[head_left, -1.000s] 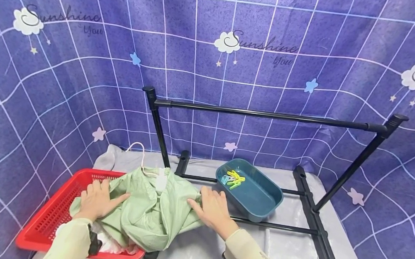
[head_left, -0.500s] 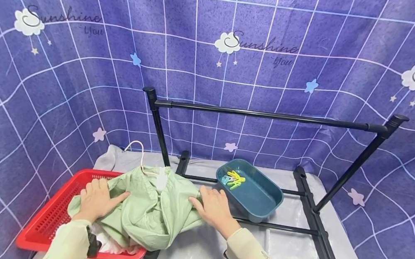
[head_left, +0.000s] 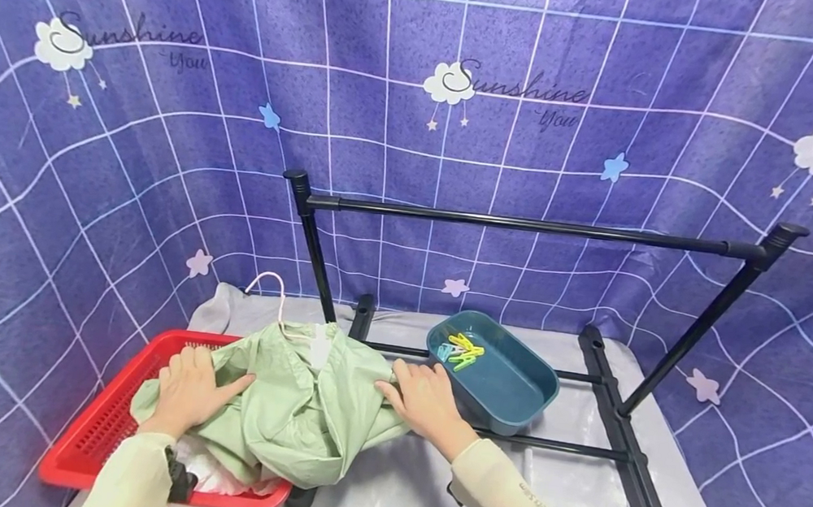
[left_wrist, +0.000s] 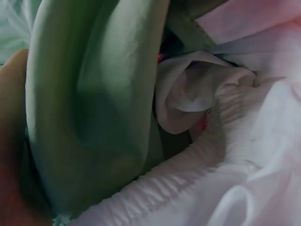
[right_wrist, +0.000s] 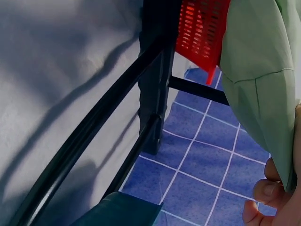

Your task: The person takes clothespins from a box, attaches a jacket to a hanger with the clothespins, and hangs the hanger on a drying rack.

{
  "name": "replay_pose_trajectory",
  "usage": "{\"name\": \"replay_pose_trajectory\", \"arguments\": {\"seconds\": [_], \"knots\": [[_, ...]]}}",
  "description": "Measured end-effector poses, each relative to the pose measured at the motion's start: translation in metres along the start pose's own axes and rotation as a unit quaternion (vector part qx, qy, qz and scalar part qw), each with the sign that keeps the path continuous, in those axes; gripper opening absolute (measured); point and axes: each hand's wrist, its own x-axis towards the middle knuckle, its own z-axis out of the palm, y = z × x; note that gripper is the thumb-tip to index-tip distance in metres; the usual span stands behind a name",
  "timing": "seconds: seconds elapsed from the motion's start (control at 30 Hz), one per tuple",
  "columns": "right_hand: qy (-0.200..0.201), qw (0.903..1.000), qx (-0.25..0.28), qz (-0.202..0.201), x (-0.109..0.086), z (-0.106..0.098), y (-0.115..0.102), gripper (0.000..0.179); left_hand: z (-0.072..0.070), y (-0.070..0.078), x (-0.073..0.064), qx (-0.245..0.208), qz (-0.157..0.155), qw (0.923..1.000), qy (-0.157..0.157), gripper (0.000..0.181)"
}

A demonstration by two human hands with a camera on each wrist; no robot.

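Observation:
In the head view a light green shirt [head_left: 303, 415], bunched up with a white label [head_left: 320, 350] at its neck, is held over the basket and the rack's foot. A pale pink hanger [head_left: 281, 307] sits inside its collar, hook standing up at the back left. My left hand [head_left: 186, 391] grips the shirt's left shoulder, thumb stretched across the cloth. The right shoulder is pinched by my right hand [head_left: 429, 403]; its curled fingertips [right_wrist: 269, 189] show at the cloth's edge in the right wrist view. The hanger's arms are hidden inside the fabric.
A red basket [head_left: 77, 422] with white and pink clothes [left_wrist: 235, 155] stands under the left arm. Behind and to the right rises a black clothes rack [head_left: 534, 226]. A dark teal tub [head_left: 512, 378] with yellow and blue clothespins [head_left: 466, 351] rests on its lower bars.
My hands have drawn very slightly apart, the left one leftward and the right one rightward, both still on the shirt. The head view has shifted a little.

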Motion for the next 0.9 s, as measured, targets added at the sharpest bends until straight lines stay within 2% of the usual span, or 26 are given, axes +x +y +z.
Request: {"name": "replay_pose_trajectory", "arguments": {"seconds": [0.3,0.57,0.73,0.9], "knots": [[0.033,0.9988,-0.011,-0.035,0.007,-0.002,0.004,0.037,-0.01,0.007,0.0,-0.014,0.007,0.9997,0.02,0.068],[0.054,0.9971,-0.009,-0.053,0.011,-0.001,0.008,0.038,-0.015,0.012,0.0,-0.015,0.005,0.9996,0.024,0.068],[0.096,0.9924,-0.014,-0.076,0.012,0.001,0.01,0.045,-0.018,0.016,0.0,-0.02,0.007,0.9993,0.031,0.067],[0.134,0.9864,-0.014,-0.094,0.014,0.002,0.012,0.044,-0.021,0.019,0.001,-0.023,0.017,0.9983,0.051,0.065]]}}
